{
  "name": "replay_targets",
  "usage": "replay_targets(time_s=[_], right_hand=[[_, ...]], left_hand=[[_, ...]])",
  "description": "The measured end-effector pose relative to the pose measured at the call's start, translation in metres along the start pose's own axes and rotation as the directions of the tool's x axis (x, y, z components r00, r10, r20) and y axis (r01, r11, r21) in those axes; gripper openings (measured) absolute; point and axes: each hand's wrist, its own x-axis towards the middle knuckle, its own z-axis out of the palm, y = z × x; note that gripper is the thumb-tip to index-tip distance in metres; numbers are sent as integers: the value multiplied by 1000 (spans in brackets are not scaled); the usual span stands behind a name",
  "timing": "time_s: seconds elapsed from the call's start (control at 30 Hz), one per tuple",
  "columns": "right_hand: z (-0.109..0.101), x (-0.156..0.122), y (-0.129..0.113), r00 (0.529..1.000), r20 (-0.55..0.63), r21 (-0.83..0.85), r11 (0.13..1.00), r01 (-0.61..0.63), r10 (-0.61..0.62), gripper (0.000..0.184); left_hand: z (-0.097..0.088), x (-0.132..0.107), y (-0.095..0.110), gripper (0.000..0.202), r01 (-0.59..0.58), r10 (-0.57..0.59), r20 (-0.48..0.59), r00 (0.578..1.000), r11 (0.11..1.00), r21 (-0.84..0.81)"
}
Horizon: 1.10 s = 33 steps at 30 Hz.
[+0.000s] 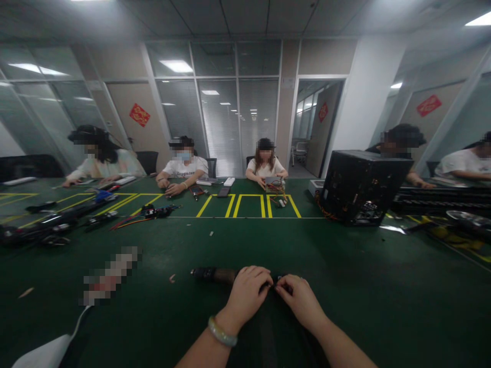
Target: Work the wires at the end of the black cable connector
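My left hand [247, 295] is closed around the right end of a dark cylindrical part [215, 275] that lies on the green table near the front edge. A pale green bracelet [222, 332] sits on that wrist. My right hand [301, 299] is right beside it, fingers pinched on a small dark piece [276, 282] where the two hands meet. What that piece is I cannot make out. Both hands rest low on the table surface.
Several people sit along the far and right sides of the green table [245, 240]. A black computer case [360, 186] stands at right. Dark parts with red wires [153, 212] lie at left. Yellow tape lines [249, 204] mark the far middle. A white object [42, 355] lies at bottom left.
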Motion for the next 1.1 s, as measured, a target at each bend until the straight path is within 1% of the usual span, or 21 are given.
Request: replay_targets(time_s=[0.13, 0.23, 0.6, 0.8, 0.97, 1.1], right_hand=[[0, 0, 1, 1000, 12, 2, 1000, -11, 11, 13], [-2, 0, 0, 999, 29, 4, 1000, -24, 24, 14], [-1, -1, 1, 1000, 10, -7, 1000, -25, 25, 11], [1, 0, 4, 1000, 15, 9, 1000, -27, 27, 12], [1, 1, 3, 1000, 5, 39, 999, -13, 13, 13], [0, 1, 2, 1000, -5, 46, 999, -8, 8, 13]], left_hand=[[0, 0, 0, 18, 24, -24, -8, 1000, 1000, 7], [0, 0, 0, 16, 43, -43, -14, 999, 999, -3], [2, 0, -3, 12, -7, 7, -6, 1000, 1000, -5], [2, 2, -2, 14, 39, -39, -8, 999, 999, 5], [4, 2, -3, 7, 22, -22, -5, 1000, 1000, 3], [5, 2, -4, 11, 25, -25, -1, 1000, 1000, 8]])
